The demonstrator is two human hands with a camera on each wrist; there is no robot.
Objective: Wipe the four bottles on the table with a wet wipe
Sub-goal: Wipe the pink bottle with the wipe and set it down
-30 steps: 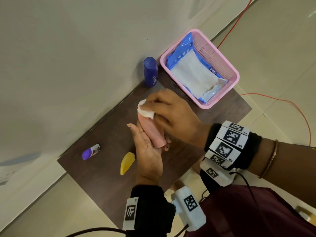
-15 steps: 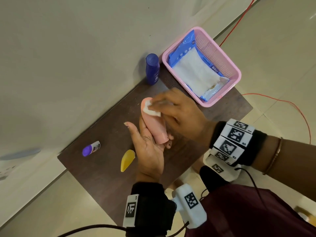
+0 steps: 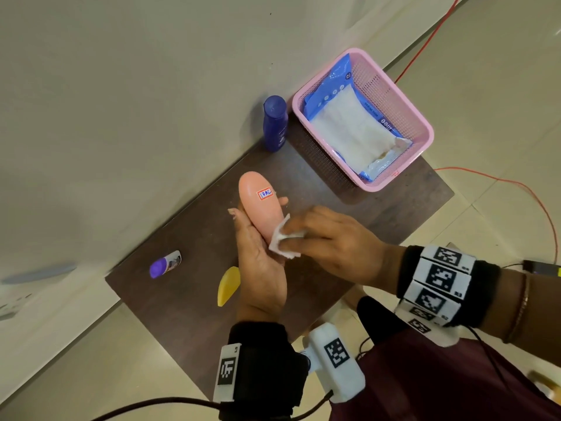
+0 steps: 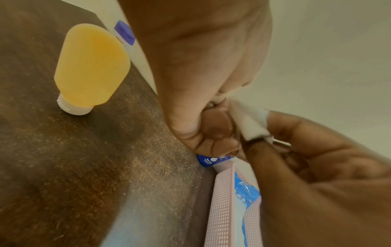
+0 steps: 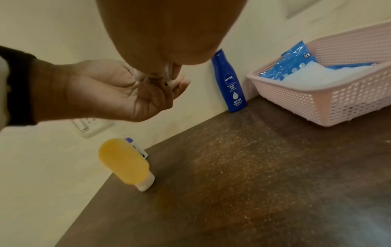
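Note:
My left hand (image 3: 261, 256) holds a pink bottle (image 3: 259, 202) up above the dark table (image 3: 188, 238), its rounded end pointing away from me. Against the bottle's lower part my right hand (image 3: 328, 238) pinches a folded white wet wipe (image 3: 282, 241). A yellow bottle (image 3: 228, 285) stands on its white cap just left of my left hand; it also shows as the yellow bottle (image 5: 123, 163) in the right wrist view. A small purple-capped bottle (image 3: 165, 264) stands near the table's left edge. A blue lotion bottle (image 3: 274, 123) stands by the wall.
A pink basket (image 3: 394, 95) at the table's back right holds an open blue pack of wet wipes (image 3: 355, 129). A red cable (image 3: 516, 189) runs over the floor to the right. The wall borders the table's far side.
My right hand has slid the wipe down the pink bottle from its top end to its lower part. The bottle's top with its label now shows.

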